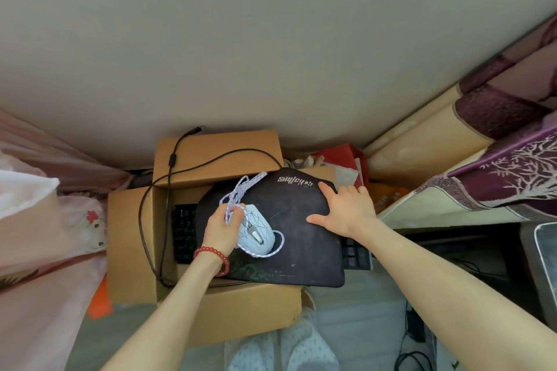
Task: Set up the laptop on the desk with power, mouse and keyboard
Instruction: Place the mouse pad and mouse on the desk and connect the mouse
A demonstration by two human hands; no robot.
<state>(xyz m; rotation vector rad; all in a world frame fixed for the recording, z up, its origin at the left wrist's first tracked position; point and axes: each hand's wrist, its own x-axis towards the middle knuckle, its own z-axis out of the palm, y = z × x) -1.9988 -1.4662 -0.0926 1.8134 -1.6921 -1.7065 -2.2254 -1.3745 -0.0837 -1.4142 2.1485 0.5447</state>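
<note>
A dark mouse pad lies across an open cardboard box. A white mouse with a braided white cable rests on the pad. My left hand, with a red bead bracelet at the wrist, grips the bundled cable beside the mouse. My right hand lies flat on the pad's right part, fingers straight. A black keyboard sits in the box under the pad, and its right end pokes out. A black cable drapes over the box's flaps. No laptop is clearly visible.
Pink fabric hangs at the left. A purple patterned curtain and a beige ledge fill the right. Red and orange items lie behind the box. Dark cables trail on the floor at the lower right.
</note>
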